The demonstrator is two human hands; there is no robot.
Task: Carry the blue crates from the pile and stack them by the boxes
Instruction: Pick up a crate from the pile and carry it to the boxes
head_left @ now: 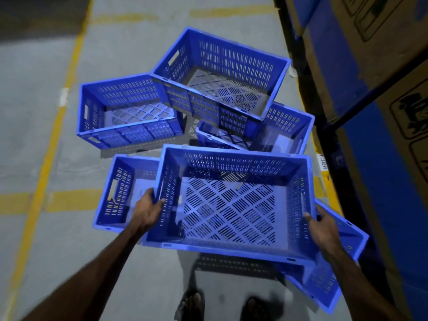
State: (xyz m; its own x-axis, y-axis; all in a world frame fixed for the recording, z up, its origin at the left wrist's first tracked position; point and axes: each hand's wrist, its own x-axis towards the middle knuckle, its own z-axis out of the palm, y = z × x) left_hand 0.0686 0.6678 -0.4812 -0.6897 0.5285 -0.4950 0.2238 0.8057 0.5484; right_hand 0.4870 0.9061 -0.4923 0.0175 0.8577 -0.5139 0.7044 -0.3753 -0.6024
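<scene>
Several blue slotted plastic crates lie in a loose pile on the grey floor. I hold the nearest crate [228,205] by its two short ends. My left hand [148,210] grips its left wall, thumb inside the rim. My right hand [322,228] grips its right wall. This crate sits above a crate on the left [120,193] and a tilted one at the lower right [333,279]. Farther off, one crate [125,112] stands on the floor and another [222,75] rests tilted on a further crate [287,130].
Large cardboard boxes [379,31] sit on a dark blue rack [328,126] along the right side. Yellow floor lines [46,163] run along the left and across. My sandalled feet [192,304] stand just below the held crate.
</scene>
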